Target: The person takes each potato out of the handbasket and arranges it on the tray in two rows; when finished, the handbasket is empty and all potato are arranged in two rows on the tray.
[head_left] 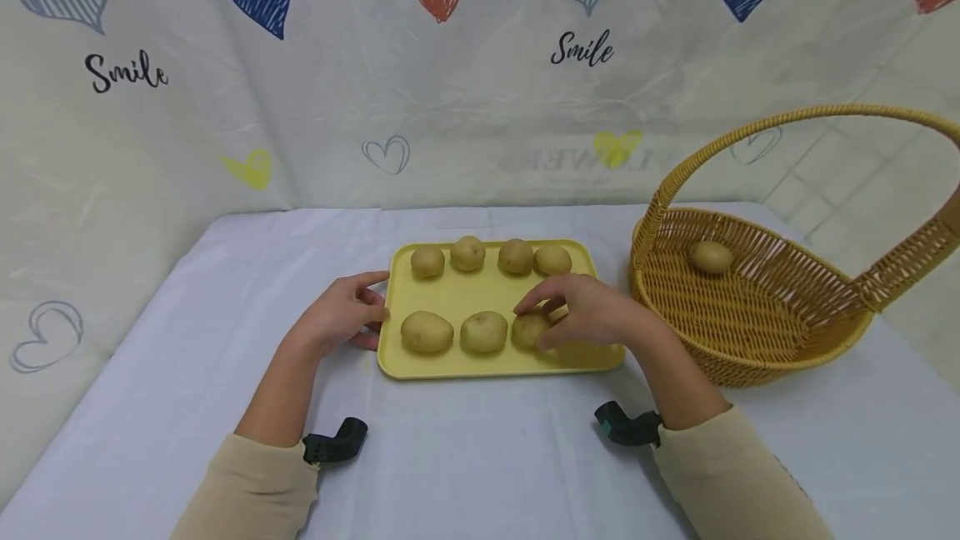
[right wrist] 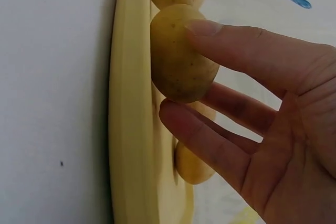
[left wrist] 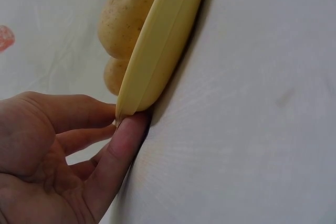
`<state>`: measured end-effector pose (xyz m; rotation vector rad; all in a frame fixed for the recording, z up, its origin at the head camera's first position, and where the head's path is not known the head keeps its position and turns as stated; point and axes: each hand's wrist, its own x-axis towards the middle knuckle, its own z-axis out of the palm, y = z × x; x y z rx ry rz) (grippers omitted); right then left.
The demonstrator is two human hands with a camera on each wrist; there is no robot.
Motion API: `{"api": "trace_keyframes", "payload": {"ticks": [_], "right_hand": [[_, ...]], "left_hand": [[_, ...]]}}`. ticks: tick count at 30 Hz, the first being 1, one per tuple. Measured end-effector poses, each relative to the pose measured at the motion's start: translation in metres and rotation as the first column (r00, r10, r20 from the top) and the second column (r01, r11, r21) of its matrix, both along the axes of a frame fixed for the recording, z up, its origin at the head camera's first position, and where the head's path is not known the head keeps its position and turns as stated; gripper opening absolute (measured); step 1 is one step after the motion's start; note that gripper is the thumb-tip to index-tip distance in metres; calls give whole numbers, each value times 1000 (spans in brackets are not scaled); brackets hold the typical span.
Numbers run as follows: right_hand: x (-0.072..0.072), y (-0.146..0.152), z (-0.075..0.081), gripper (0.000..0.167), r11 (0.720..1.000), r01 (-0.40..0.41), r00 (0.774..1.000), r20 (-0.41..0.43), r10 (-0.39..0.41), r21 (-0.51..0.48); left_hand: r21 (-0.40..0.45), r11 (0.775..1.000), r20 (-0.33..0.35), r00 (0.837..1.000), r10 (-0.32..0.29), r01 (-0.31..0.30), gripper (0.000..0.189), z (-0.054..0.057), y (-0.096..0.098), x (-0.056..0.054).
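Observation:
A yellow tray (head_left: 450, 293) lies on the table with potatoes in two rows, several at the back and three in front. My left hand (head_left: 341, 312) holds the tray's left edge; in the left wrist view its thumb and fingers meet the tray's corner (left wrist: 152, 72). Over the front row's right end, my right hand (head_left: 592, 311) has its thumb and fingers around a potato (right wrist: 178, 56), which still sits on the tray. Beside it lie a middle potato (head_left: 483, 332) and a left potato (head_left: 427, 332). The fingers partly hide the gripped potato in the head view.
A wicker basket (head_left: 757, 357) with a tall arched handle (head_left: 795, 112) stands right of the tray, near my right forearm. One potato (head_left: 710, 257) lies inside it. White cloth (head_left: 480, 457) covers the table, and a heart-printed curtain (head_left: 480, 82) hangs behind.

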<state>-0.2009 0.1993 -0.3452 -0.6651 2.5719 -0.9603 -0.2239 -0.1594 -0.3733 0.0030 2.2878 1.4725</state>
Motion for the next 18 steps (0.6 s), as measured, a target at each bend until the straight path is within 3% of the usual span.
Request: {"api": "trace_keyframes", "payload": {"ticks": [18], "right_hand": [[1, 6, 6, 48, 1000, -14, 1000, 5, 14, -2]], "left_hand": [[-7, 1000, -3, 1000, 1, -1, 72, -2, -2, -1]]}}
